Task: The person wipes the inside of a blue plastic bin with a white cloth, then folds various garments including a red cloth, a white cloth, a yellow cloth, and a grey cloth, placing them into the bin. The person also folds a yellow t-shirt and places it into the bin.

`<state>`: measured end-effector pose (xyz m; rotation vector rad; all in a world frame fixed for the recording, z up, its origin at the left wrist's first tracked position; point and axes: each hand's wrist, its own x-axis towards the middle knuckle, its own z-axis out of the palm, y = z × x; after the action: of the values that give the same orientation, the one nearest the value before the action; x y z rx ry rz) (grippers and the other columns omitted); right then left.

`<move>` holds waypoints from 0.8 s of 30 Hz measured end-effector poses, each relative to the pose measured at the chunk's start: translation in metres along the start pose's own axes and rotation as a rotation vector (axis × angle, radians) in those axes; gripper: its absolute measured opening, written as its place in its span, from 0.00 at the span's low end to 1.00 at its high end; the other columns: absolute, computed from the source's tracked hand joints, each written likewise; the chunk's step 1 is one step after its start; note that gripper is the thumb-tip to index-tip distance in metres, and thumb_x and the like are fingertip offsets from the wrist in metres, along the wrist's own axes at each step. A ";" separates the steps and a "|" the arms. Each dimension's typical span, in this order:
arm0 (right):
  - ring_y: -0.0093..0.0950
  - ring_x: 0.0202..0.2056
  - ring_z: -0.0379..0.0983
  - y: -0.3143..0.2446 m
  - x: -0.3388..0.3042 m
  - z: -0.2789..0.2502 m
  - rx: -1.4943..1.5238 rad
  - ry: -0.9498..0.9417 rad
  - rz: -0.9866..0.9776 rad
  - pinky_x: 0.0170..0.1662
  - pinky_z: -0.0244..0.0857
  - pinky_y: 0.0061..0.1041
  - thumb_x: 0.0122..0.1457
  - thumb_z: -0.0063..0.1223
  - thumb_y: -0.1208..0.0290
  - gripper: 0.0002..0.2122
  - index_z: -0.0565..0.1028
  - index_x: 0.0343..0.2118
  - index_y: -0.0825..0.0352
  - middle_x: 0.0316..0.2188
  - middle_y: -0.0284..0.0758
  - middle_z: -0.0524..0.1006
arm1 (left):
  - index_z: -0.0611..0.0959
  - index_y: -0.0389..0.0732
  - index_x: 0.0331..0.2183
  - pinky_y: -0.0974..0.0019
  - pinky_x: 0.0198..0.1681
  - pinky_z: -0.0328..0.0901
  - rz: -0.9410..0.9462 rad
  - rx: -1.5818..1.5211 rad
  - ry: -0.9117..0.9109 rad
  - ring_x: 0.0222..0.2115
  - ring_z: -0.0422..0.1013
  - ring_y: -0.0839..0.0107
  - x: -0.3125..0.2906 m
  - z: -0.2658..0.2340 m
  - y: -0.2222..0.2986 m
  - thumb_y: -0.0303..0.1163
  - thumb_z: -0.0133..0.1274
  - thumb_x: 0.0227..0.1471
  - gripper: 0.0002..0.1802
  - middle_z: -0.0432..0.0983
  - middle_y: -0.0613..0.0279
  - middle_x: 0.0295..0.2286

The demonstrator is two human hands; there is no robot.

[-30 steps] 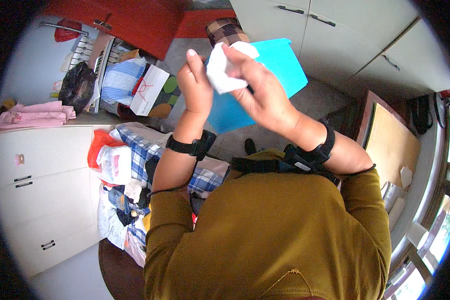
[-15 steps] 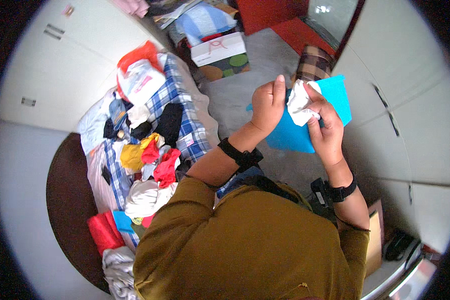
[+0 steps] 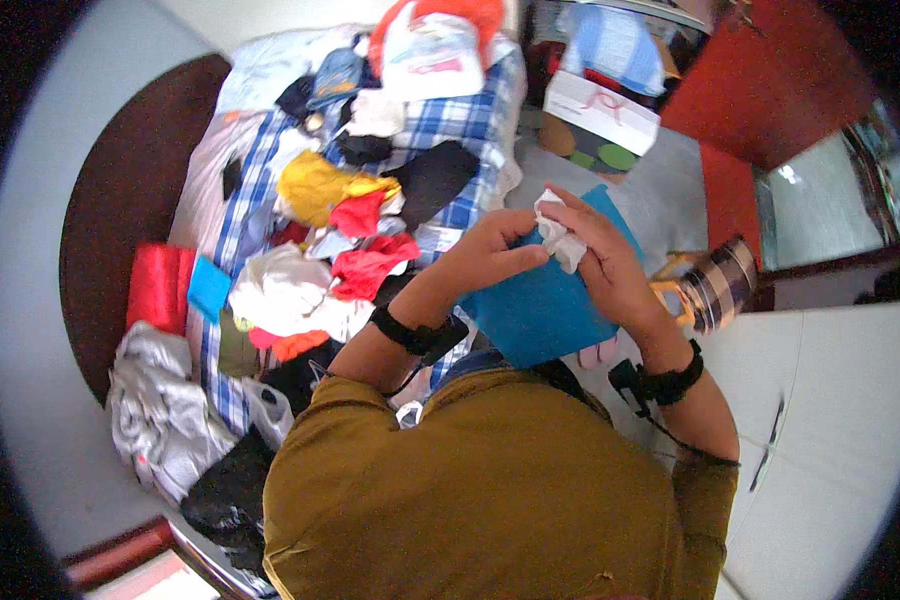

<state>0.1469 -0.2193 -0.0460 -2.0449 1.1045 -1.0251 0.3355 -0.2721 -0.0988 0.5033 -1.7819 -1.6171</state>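
A stiff blue rectangular piece (image 3: 545, 315), its exact kind unclear, is held in front of my body. My left hand (image 3: 490, 250) is closed at its upper left edge, thumb lying across the blue face. A crumpled white cloth (image 3: 562, 238) is bunched in my right hand (image 3: 610, 262), whose fingers close over it against the blue surface. The left fingertips come close to the cloth; whether they touch it is hidden. Black straps with small devices circle both wrists.
To my left stands a bed (image 3: 450, 118) with a blue checked cover, strewn with clothes, including a yellow garment (image 3: 315, 188) and red garment (image 3: 370, 268). A plaid-covered stool (image 3: 720, 285) stands right, near white cabinets (image 3: 820, 400). A printed box (image 3: 600, 115) is ahead.
My view has turned left, so the bed shows more fully. My hands have come closer together, and the white cloth is more tightly bunched. The blue piece is tilted differently.
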 end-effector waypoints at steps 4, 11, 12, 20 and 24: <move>0.36 0.58 0.56 0.005 0.049 0.031 0.222 -0.223 -0.048 0.60 0.46 0.30 0.46 0.30 0.88 0.25 0.69 0.49 0.67 0.56 0.44 0.62 | 0.76 0.37 0.33 0.72 0.30 0.60 0.062 0.367 0.239 0.27 0.64 0.78 -0.044 -0.031 0.013 0.30 0.61 0.40 0.15 0.69 0.64 0.24; 0.37 0.60 0.52 0.010 0.109 0.076 0.376 -0.516 -0.359 0.61 0.45 0.32 0.46 0.28 0.92 0.27 0.70 0.48 0.68 0.55 0.44 0.63 | 0.77 0.37 0.34 0.70 0.30 0.63 -0.010 0.458 0.508 0.25 0.67 0.74 -0.104 -0.036 0.049 0.24 0.61 0.39 0.16 0.72 0.61 0.24; 0.37 0.60 0.52 0.014 0.120 0.081 0.434 -0.549 -0.376 0.61 0.45 0.31 0.45 0.28 0.92 0.27 0.70 0.48 0.68 0.55 0.44 0.63 | 0.79 0.37 0.35 0.71 0.32 0.64 0.054 0.467 0.564 0.28 0.70 0.74 -0.107 -0.032 0.056 0.22 0.61 0.38 0.16 0.75 0.61 0.26; 0.33 0.59 0.56 0.059 0.217 0.092 0.204 -0.669 -0.522 0.60 0.46 0.26 0.53 0.29 0.90 0.25 0.67 0.53 0.63 0.56 0.43 0.63 | 0.79 0.33 0.32 0.72 0.27 0.62 0.126 0.463 0.757 0.24 0.70 0.76 -0.105 -0.020 0.102 0.20 0.60 0.38 0.14 0.74 0.62 0.23; 0.36 0.55 0.62 0.094 0.257 0.098 0.148 -0.648 -0.570 0.57 0.54 0.26 0.52 0.32 0.89 0.25 0.68 0.51 0.59 0.52 0.44 0.66 | 0.79 0.33 0.33 0.72 0.28 0.63 0.027 0.496 0.791 0.25 0.69 0.77 -0.088 -0.014 0.105 0.21 0.60 0.38 0.14 0.74 0.63 0.23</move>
<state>0.2828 -0.4739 -0.0811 -2.3623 0.1127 -0.5693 0.4232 -0.2056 -0.0156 1.1495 -1.5168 -0.7479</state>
